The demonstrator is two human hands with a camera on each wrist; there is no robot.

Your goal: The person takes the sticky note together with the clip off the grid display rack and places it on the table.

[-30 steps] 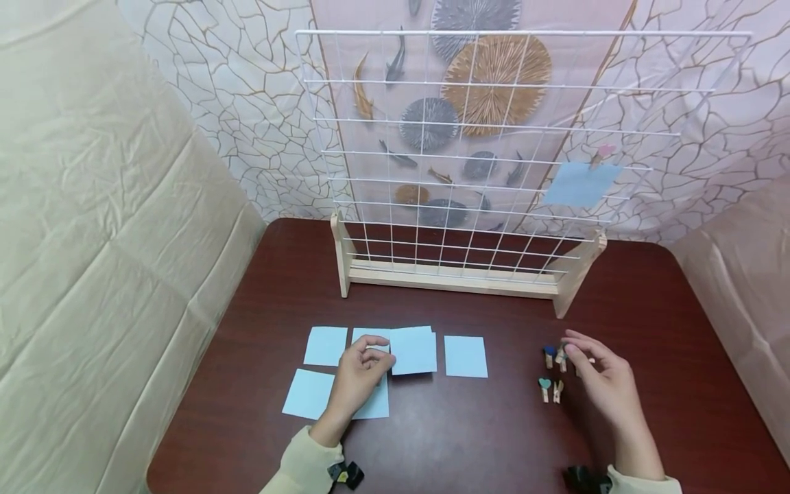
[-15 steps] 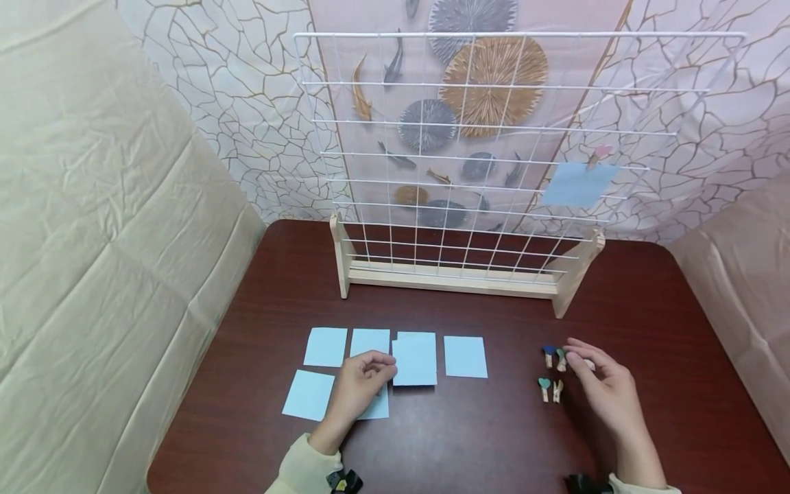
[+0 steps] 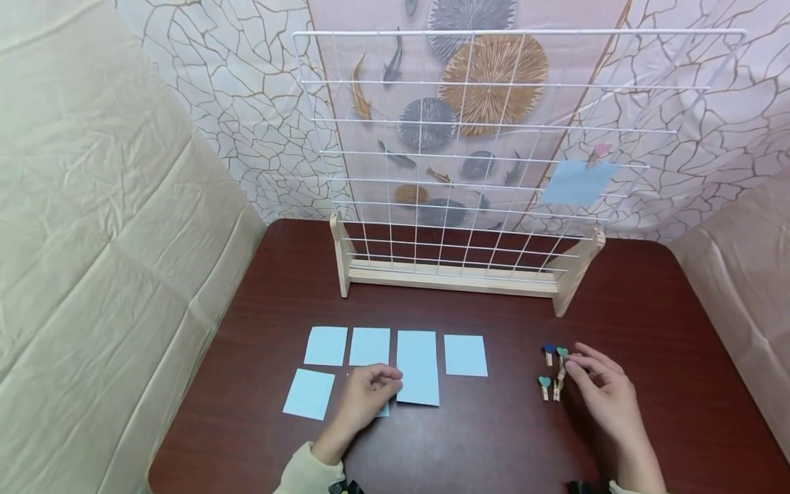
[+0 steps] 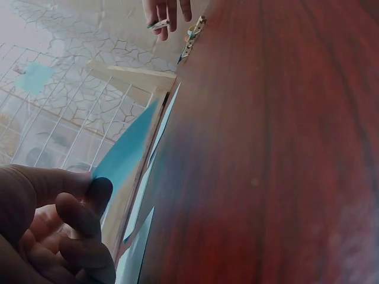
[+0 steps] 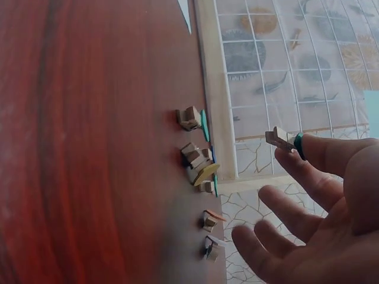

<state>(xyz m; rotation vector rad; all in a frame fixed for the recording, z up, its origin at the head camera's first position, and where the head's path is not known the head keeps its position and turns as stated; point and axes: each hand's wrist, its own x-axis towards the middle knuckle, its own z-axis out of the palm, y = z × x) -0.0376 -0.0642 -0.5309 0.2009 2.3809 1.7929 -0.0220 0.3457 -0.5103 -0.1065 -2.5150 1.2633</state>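
My left hand [image 3: 364, 398] pinches one edge of a light blue paper square [image 4: 127, 148] between thumb and forefinger. The square is tilted above the table and overlaps another light blue square [image 3: 417, 346] in the head view. My right hand [image 3: 607, 398] pinches a small wooden clothespin [image 5: 281, 139] with a green top between thumb and index finger, its other fingers loosely spread. Beside that hand lie several more small clothespins, one with a green heart [image 3: 544, 383] and one with a blue top [image 3: 548, 351]. My left hand partly hides one paper square.
A white wire grid [image 3: 457, 127] on a wooden stand [image 3: 453, 276] rises at the back of the table. On its right side hangs a blue square [image 3: 580, 183] under a pink-topped clothespin [image 3: 599, 152]. More squares lie left, and a single square [image 3: 465, 355] lies to the right.
My left hand has drawn the paper square towards the front edge, baring more of the square behind it. My right hand has shifted only slightly beside the clothespins.
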